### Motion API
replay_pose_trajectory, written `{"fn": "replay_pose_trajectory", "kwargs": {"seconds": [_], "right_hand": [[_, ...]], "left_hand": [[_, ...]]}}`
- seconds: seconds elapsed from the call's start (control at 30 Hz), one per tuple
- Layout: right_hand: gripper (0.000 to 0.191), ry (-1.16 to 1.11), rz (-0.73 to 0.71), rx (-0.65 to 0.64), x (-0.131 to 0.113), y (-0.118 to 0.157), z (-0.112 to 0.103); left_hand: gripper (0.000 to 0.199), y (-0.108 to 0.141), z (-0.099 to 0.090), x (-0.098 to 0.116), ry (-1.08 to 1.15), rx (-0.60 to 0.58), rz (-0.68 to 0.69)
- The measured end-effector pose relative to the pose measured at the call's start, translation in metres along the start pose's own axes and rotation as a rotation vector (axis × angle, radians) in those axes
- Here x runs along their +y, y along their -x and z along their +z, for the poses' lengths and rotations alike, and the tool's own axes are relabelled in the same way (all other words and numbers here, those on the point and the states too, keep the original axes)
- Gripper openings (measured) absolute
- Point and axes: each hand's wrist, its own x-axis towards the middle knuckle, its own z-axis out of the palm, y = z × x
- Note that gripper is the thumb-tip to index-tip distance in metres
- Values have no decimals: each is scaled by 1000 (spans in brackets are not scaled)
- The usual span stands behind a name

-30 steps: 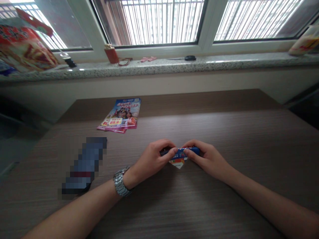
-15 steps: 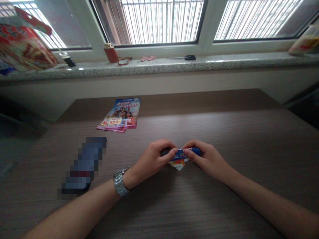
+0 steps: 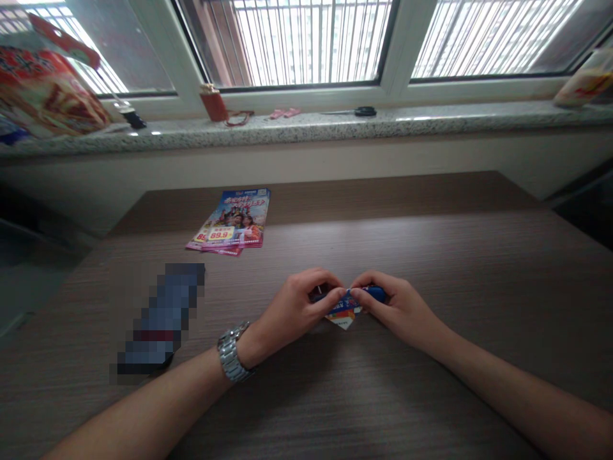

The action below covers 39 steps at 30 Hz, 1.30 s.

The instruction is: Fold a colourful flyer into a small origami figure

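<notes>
Between my two hands is a folded paper flyer (image 3: 341, 305), blue along its upper part, with a white and orange pointed corner toward me. My left hand (image 3: 313, 297) grips its left side, thumb and fingers pinched together. At the right side, my right hand (image 3: 380, 295) pinches the same paper, the thumb in front and fingers behind. Both thumb tips nearly meet at the middle of its top edge. Part of the paper is hidden behind my fingers. A silver metal watch (image 3: 234, 351) is on my left wrist.
A stack of printed flyers (image 3: 239, 220) lies at the back left of the wooden table (image 3: 431, 255). Nearer, left of my forearm, is a pixelated dark object (image 3: 165, 316). On the stone windowsill (image 3: 306, 131) are scissors (image 3: 364, 111), a red-brown case (image 3: 213, 104) and a food package (image 3: 52, 89).
The thumb tips have drawn closer together along the folded paper's top edge. Its blue front shows slightly differently, and both arms are almost still.
</notes>
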Motion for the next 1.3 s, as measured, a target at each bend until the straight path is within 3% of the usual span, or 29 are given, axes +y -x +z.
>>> {"fn": "replay_pose_trajectory", "kwargs": {"seconds": [0.43,0.63,0.93,1.1,1.3], "right_hand": [[24,-114,51,-51,1,-2,-5],[27,-111,131,27,8,-4,-4],[20,-82,69,-8,-1,0,-4],[21,-89,62,-41,-2,1,-3],[21,-45,108,42,-1,0,-3]], "left_hand": [[18,-1,-3,-3,-10,10,-40],[18,-1,-3,-7,-16,49,-21],[13,-1,-5,3,-85,-60,-8],[20,-1,-4,6,-38,-103,-24],[21,-2,-4,1,-7,-90,-50]]}}
